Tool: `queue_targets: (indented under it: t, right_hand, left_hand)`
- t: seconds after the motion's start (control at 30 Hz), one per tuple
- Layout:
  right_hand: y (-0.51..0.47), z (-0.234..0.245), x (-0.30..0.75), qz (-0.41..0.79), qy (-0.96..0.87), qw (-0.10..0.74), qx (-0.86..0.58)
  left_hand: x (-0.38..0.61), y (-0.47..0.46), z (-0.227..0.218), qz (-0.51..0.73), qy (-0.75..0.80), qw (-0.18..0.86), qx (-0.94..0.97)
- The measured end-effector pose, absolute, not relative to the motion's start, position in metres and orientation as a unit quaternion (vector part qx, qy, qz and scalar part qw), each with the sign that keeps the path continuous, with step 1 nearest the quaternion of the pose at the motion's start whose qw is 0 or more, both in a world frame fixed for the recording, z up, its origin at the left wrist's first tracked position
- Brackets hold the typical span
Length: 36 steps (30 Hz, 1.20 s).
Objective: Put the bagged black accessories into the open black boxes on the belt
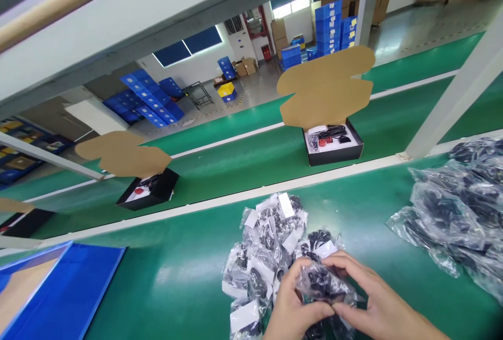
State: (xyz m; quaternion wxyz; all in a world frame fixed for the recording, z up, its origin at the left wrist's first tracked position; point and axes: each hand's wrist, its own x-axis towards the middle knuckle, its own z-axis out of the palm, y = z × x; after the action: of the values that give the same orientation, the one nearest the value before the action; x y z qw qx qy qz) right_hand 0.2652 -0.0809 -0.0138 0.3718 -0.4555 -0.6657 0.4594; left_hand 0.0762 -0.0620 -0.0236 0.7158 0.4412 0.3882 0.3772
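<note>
Both my hands hold one small clear plastic bag with black parts inside (324,283), low in the view over the green bench. My left hand (293,306) pinches its left side, thumb and fingers closed on the plastic. My right hand (373,300) grips the bag's right side, fingers curled over the top. Just beyond my hands lies a heap of similar small bags with white labels (267,245).
An open black box with cables and a red part (334,143) rides the green conveyor belt (243,164); another open box (147,190) sits further left. A pile of larger clear bags (456,209) lies at right. A blue bin (58,293) stands at left. A white frame post (451,104) rises at right.
</note>
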Motion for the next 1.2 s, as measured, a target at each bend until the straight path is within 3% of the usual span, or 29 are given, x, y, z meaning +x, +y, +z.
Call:
queue_targets:
  t: [0.5,0.7,0.9,1.0,1.2]
  right_hand:
    - [-0.083,-0.012,0.259,0.445,-0.666,0.373,-0.469]
    - [-0.077,-0.014,0.276,0.482,-0.68,0.308,-0.459]
    - [-0.03,-0.067,0.317,0.32,-0.707,0.26,-0.574]
    - [-0.02,-0.09,0.324,0.323,-0.738,0.21,-0.554]
    - [-0.026,-0.049,0.336,0.397,-0.676,0.283,-0.554]
  left_hand:
    - [0.07,-0.065,-0.013,0.362,0.429,0.659,0.502]
    - [0.069,-0.076,-0.016,0.401,0.49,0.607,0.48]
    - [0.053,-0.074,-0.007,0.528,0.495,0.613,0.317]
    - [0.044,-0.074,-0.009,0.578,0.499,0.596,0.25]
    - [0.034,-0.073,-0.007,0.609,0.52,0.563,0.203]
